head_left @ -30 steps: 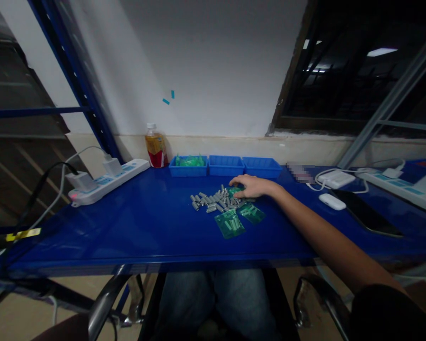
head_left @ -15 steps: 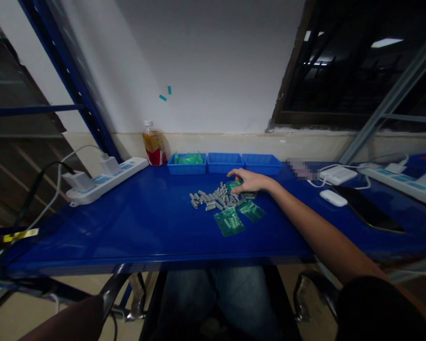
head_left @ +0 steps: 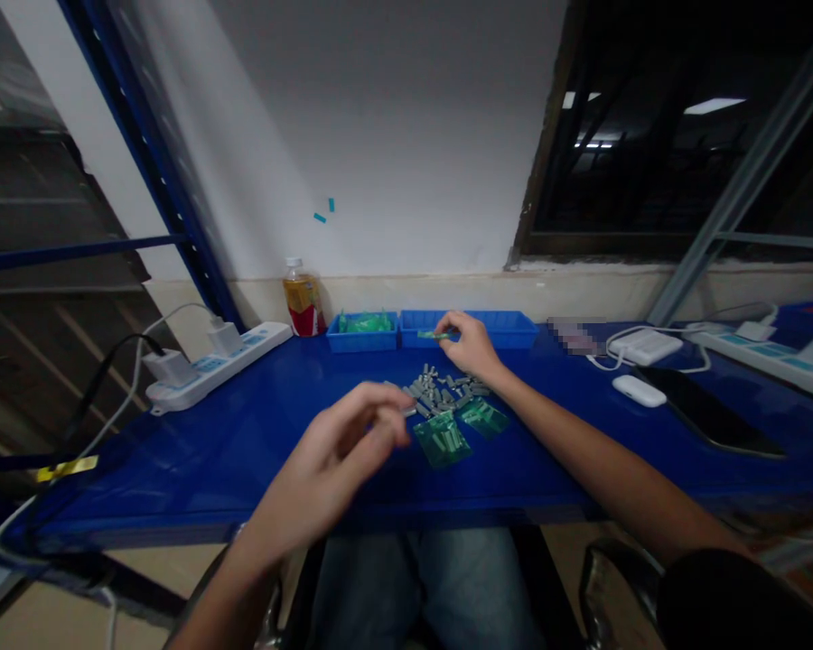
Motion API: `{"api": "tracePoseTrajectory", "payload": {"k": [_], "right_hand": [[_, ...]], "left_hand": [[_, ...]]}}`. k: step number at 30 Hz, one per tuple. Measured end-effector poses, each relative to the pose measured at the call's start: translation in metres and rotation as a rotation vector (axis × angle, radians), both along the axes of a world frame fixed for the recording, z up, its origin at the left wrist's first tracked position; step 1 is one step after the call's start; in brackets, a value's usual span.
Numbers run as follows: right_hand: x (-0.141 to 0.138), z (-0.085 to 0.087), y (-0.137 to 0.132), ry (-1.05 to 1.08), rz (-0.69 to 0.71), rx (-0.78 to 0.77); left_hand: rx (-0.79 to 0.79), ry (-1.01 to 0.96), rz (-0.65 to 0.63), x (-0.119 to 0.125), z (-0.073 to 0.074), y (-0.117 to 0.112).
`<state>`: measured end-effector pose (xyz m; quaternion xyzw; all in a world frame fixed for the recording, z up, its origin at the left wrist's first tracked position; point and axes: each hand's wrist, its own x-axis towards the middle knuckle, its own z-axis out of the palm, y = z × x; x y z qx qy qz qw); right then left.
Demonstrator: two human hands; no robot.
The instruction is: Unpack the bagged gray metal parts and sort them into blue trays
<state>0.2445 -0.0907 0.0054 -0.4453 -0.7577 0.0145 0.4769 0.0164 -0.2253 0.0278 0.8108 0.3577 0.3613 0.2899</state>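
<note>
My right hand (head_left: 471, 341) pinches a small green plastic bag (head_left: 434, 335) in front of the blue bins, above the back of the pile. The bag shows nearly edge-on, so its contents cannot be made out. My left hand (head_left: 342, 451), slightly blurred, hovers at the left front of the pile, fingers half curled and thumb apart, with nothing visible in them. Between the hands lies a heap of small grey metal cylinders (head_left: 440, 390), partly behind my left fingertips. A flat green bag (head_left: 442, 440) with several cylinders inside lies in front, and another green bag (head_left: 482, 417) lies to its right.
A blue bin (head_left: 364, 342) with green bags stands at the back, and more blue bins (head_left: 515, 334) stand to its right. A drink bottle (head_left: 303, 300) and a power strip (head_left: 223, 366) are left. A phone (head_left: 711, 411), white case (head_left: 639, 391) and cables lie right.
My left hand has come up from below the table edge to the pile. My right hand has lifted a green bag from the pile and moved back toward the bins. The view has tilted slightly.
</note>
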Motion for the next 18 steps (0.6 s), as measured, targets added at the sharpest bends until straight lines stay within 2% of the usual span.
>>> {"api": "tracePoseTrajectory", "payload": {"k": [4, 6, 7, 9, 12, 15, 18], "right_hand": [[-0.017, 0.0, -0.015, -0.2, 0.058, 0.255], [-0.021, -0.004, -0.02, -0.291, 0.092, 0.319], [-0.023, -0.006, -0.021, -0.313, 0.099, 0.337], [-0.024, -0.01, -0.022, -0.305, 0.074, 0.326], [-0.025, -0.015, -0.022, -0.161, -0.013, 0.196], [-0.027, -0.02, -0.022, 0.098, -0.045, -0.05], [-0.028, -0.023, -0.022, 0.35, 0.007, -0.337]], "left_hand": [[-0.517, -0.362, 0.152, 0.03, -0.009, 0.081], [-0.629, -0.45, 0.051, 0.041, -0.014, 0.114], [-0.617, -0.467, 0.02, 0.045, -0.016, 0.126], [-0.486, -0.465, 0.025, 0.05, -0.02, 0.138], [-0.103, -0.358, 0.17, 0.05, -0.027, 0.14], [0.276, -0.134, 0.188, 0.046, -0.037, 0.135], [0.43, -0.014, 0.115, 0.045, -0.045, 0.127]]}}
